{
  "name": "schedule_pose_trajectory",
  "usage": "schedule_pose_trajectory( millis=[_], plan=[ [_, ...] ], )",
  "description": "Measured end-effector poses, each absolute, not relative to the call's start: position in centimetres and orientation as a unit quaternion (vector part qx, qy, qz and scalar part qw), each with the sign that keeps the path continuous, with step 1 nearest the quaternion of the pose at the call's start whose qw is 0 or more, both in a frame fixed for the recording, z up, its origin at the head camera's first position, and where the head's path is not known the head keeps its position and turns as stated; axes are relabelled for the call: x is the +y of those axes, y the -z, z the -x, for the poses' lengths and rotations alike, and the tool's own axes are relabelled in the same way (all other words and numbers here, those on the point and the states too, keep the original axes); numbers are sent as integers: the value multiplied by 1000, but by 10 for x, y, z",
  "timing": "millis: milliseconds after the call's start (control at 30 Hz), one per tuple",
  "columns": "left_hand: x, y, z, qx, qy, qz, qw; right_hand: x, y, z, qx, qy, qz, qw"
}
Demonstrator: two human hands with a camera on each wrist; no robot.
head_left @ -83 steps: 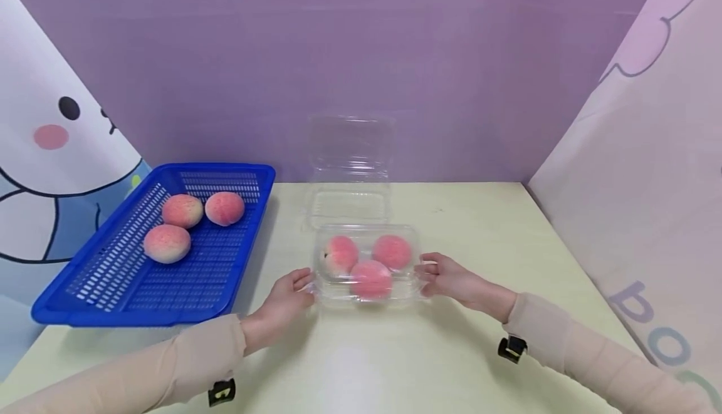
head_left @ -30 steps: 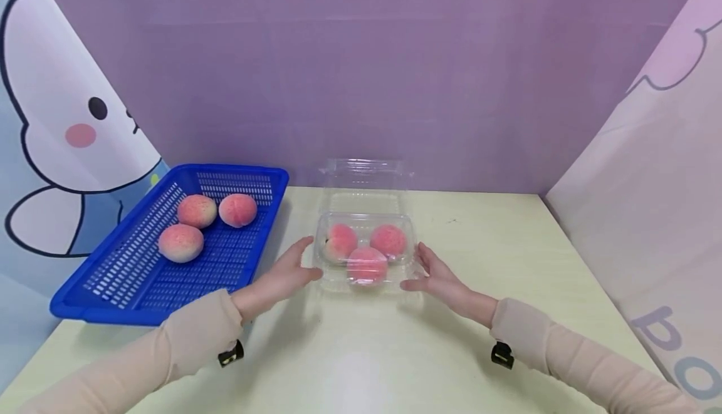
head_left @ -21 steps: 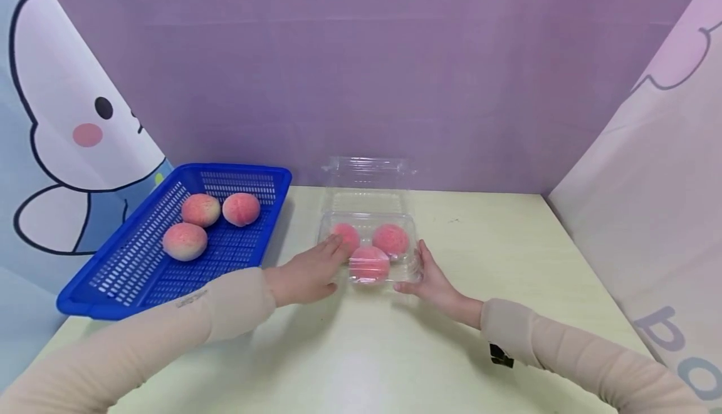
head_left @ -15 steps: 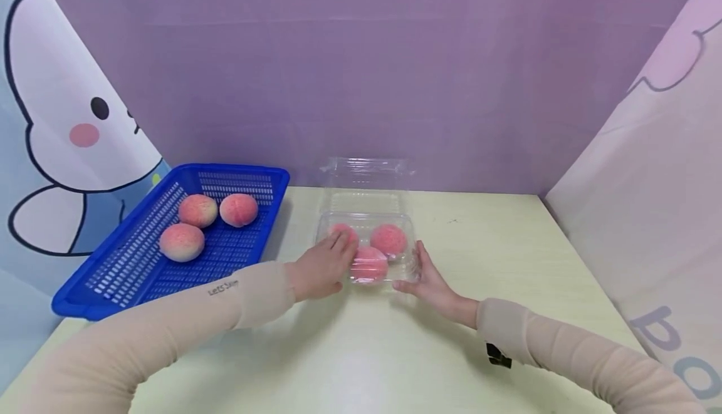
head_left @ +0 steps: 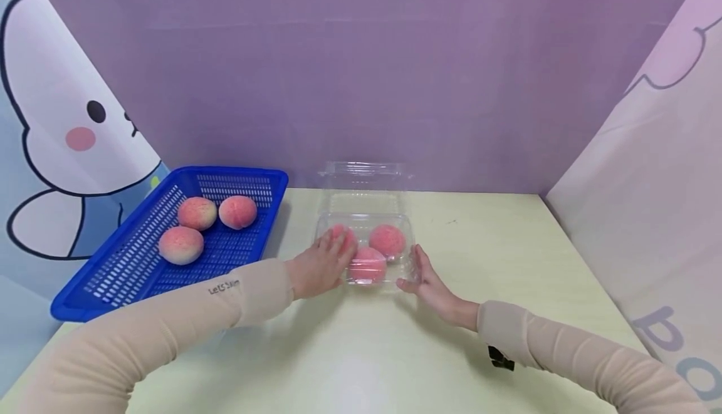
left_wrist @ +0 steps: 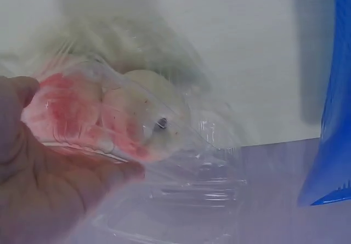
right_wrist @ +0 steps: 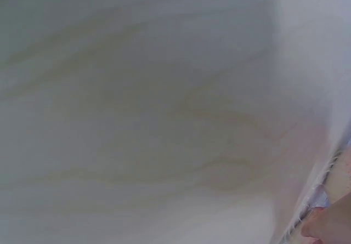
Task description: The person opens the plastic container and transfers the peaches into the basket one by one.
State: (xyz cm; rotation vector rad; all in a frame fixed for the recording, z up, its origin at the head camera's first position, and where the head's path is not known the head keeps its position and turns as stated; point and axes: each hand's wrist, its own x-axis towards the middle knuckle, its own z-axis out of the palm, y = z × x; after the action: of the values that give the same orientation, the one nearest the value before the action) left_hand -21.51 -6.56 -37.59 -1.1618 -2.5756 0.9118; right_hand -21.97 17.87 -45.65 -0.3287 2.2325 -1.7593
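Three pink peaches sit in a clear plastic container (head_left: 402, 270) on the table. My left hand (head_left: 321, 267) reaches over its left side. The fingers lie fairly straight over the upper left peach (head_left: 336, 232) and partly hide it. Whether they touch the fruit or clear plastic above it I cannot tell. The upper right peach (head_left: 387, 241) and the front peach (head_left: 368, 266) show clearly. My right hand (head_left: 431, 289) holds the container's right front corner, thumb in front and fingers along the side. In the left wrist view, a peach with a dark stem mark (left_wrist: 145, 118) shows through the plastic.
A blue basket (head_left: 271, 226) with three more peaches stands at left on the pale table (head_left: 479, 232). Clear plastic panels (head_left: 363, 179) rise behind the container, near the purple back wall (head_left: 361, 76). The right wrist view is mostly pale, blurred cloth (right_wrist: 137, 118).
Both hands held the container's sides and it slid back a little. My left hand then let go of the left side and moved over the upper left peach. My right hand stayed.
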Motion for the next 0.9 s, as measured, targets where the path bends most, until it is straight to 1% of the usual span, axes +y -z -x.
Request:
schedule_pose_trajectory(
  millis=[133,267,500,700,900],
  plan=[
    [-64,377,213,-850,-340,392,93,180,456,219,771,612,113,136],
    [-62,380,212,-864,-332,369,91,181,458,219,768,618,109,127],
    [-60,385,210,-889,-304,338,55,179,456,215,774,612,103,125],
    [-60,384,210,-885,-316,337,58,178,455,217,779,605,106,127],
    [-59,380,212,-883,-326,335,42,177,452,217,780,602,107,134]
  ],
)
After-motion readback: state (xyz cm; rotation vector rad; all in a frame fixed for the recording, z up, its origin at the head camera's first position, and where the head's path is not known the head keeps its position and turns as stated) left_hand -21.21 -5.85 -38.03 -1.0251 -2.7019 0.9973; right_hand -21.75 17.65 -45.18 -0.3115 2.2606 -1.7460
